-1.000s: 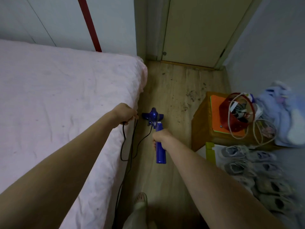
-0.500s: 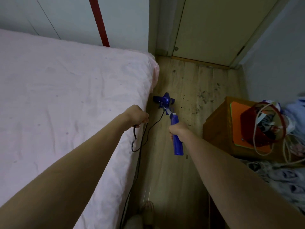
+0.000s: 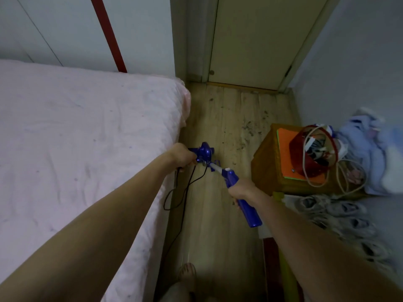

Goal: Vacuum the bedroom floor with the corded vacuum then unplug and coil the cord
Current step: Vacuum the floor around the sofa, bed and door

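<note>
two hands busy | right hand (image 3: pixel 241 189) grips blue vacuum (image 3: pixel 231 179) handle, 5 o'clock | left hand (image 3: pixel 182 156) pinches black cord (image 3: pixel 183 188), 9 o'clock of nozzle

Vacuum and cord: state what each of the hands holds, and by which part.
Right hand grips the blue vacuum by its handle, partway up the grip. Left hand holds the black cord near the vacuum's body; a loop hangs below it.
</note>
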The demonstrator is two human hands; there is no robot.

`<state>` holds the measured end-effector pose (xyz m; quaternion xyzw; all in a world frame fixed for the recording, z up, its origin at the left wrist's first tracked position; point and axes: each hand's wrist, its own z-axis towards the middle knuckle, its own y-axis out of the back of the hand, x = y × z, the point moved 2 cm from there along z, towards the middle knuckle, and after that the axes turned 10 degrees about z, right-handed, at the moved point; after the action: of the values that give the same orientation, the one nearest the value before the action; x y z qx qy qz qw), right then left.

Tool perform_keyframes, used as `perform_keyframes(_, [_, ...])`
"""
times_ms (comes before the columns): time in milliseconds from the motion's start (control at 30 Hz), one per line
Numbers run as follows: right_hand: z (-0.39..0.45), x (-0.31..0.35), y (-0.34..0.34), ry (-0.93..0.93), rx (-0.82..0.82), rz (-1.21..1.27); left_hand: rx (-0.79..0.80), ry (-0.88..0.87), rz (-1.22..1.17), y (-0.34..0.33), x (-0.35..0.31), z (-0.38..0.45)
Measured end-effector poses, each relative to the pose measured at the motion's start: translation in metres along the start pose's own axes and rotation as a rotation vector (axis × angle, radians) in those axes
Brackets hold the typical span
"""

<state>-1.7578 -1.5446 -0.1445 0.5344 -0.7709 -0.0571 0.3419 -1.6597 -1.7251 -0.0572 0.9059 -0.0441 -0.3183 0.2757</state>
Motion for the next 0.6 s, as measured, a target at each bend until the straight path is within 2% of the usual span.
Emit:
perform_keyframes(167, [-0.053,-0.055,-0.001,-0.014,0.003,-0.013,-0.011,-0.015,0.040,-0.030,-0.006,-0.044])
perform_keyframes(600, [-0.214,-0.233,-0.014,-0.013,-0.042,-0.171,-0.084,-0.152,0.038,-0.142,-0.004,-0.233])
